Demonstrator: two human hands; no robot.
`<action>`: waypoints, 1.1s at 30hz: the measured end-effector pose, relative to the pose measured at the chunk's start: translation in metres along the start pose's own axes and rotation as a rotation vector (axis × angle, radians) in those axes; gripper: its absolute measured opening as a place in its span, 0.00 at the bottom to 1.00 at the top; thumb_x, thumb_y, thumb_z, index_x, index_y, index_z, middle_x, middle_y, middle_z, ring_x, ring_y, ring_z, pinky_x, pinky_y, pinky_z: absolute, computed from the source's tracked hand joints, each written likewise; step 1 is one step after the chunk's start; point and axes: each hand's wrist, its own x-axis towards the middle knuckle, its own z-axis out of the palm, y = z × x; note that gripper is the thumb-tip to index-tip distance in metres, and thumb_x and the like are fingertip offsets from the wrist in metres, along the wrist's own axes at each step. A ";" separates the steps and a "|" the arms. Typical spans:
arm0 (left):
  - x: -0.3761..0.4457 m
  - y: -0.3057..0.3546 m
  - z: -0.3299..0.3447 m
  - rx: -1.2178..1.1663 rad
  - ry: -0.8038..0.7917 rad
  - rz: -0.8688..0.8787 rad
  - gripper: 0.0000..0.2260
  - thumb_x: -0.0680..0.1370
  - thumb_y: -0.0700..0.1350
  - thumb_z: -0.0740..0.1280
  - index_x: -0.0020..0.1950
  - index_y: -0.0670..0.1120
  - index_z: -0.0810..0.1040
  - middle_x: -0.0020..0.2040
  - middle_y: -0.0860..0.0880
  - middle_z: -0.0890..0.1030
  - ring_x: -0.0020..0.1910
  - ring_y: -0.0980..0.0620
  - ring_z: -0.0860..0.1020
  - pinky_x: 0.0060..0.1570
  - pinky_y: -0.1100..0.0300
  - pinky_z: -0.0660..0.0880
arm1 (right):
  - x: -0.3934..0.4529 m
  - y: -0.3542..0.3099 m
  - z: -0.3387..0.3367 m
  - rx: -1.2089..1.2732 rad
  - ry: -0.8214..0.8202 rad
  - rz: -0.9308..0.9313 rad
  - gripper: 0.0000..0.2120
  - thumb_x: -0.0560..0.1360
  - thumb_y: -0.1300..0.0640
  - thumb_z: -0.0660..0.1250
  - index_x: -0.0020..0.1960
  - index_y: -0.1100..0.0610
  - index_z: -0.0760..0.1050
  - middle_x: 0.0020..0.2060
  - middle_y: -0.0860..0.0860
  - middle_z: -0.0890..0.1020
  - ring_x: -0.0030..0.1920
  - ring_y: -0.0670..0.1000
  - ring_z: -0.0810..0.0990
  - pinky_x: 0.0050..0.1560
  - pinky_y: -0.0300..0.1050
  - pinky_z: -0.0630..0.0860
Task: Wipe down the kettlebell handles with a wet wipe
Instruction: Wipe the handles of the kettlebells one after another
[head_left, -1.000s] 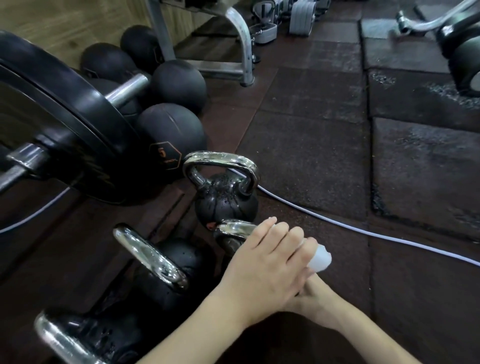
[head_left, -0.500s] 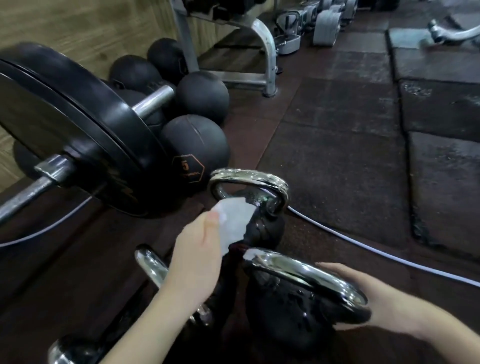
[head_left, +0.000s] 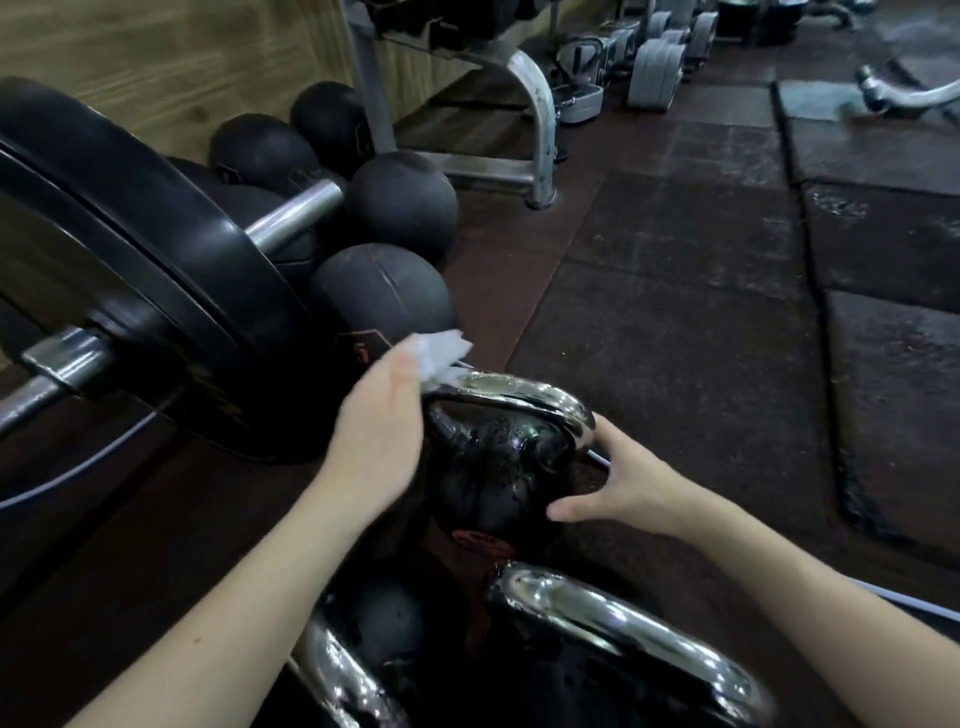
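A black kettlebell (head_left: 498, 467) with a chrome handle (head_left: 519, 392) stands on the floor in the middle of the view. My left hand (head_left: 379, 431) holds a white wet wipe (head_left: 436, 351) against the left end of that handle. On the kettlebell's right side rests my right hand (head_left: 623, 483), fingers spread, touching the handle's right end and the body. Nearer to me are two more kettlebells, with chrome handles at bottom right (head_left: 639, 629) and bottom centre (head_left: 332, 670).
A loaded barbell with a big black plate (head_left: 130, 270) lies at the left. Black medicine balls (head_left: 400, 202) sit against the wooden wall behind it. A metal rack leg (head_left: 535, 130) stands farther back. A white cable (head_left: 909, 603) runs across the rubber floor tiles at right.
My left hand carried the wipe up onto the far kettlebell's handle. My right hand left the near kettlebell's handle and reached to the far kettlebell's right side. The view moved closer.
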 end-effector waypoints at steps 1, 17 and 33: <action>-0.002 -0.003 0.010 0.141 -0.088 0.091 0.21 0.87 0.48 0.49 0.71 0.53 0.79 0.71 0.56 0.78 0.73 0.57 0.72 0.75 0.62 0.62 | 0.007 -0.001 0.006 0.005 -0.007 -0.020 0.43 0.56 0.42 0.87 0.65 0.40 0.70 0.65 0.34 0.77 0.67 0.35 0.73 0.74 0.43 0.68; 0.035 0.004 0.030 0.779 -0.289 0.519 0.20 0.84 0.62 0.50 0.53 0.51 0.76 0.45 0.55 0.76 0.47 0.49 0.75 0.57 0.53 0.68 | 0.041 0.021 0.039 0.045 -0.057 -0.073 0.50 0.54 0.41 0.87 0.72 0.40 0.69 0.65 0.34 0.76 0.66 0.34 0.73 0.70 0.40 0.72; 0.027 0.026 0.069 0.932 -0.307 0.782 0.19 0.84 0.58 0.55 0.55 0.47 0.78 0.45 0.49 0.77 0.42 0.45 0.75 0.42 0.49 0.70 | 0.042 0.027 0.040 0.132 -0.058 -0.114 0.45 0.59 0.52 0.87 0.69 0.44 0.68 0.64 0.34 0.73 0.65 0.30 0.70 0.59 0.23 0.68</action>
